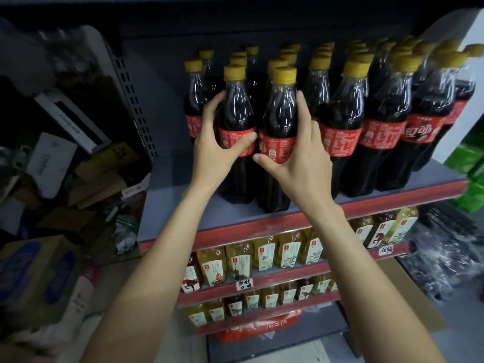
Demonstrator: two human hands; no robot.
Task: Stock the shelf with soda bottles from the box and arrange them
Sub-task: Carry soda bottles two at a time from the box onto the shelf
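Left hand [220,145] wrapped round one upright front bottle [235,127], right hand [298,158] round its neighbour [277,132]. Both bottles near the shelf edge [301,218], long axes vertical. Open space lying leftward.

I count two hands: my left hand [218,150] and right hand [301,163], each wrapped round one cola bottle [237,119]. Front row shows six cola bottles; further back, too many to count. Below, three shelves of tea bottles [263,254].
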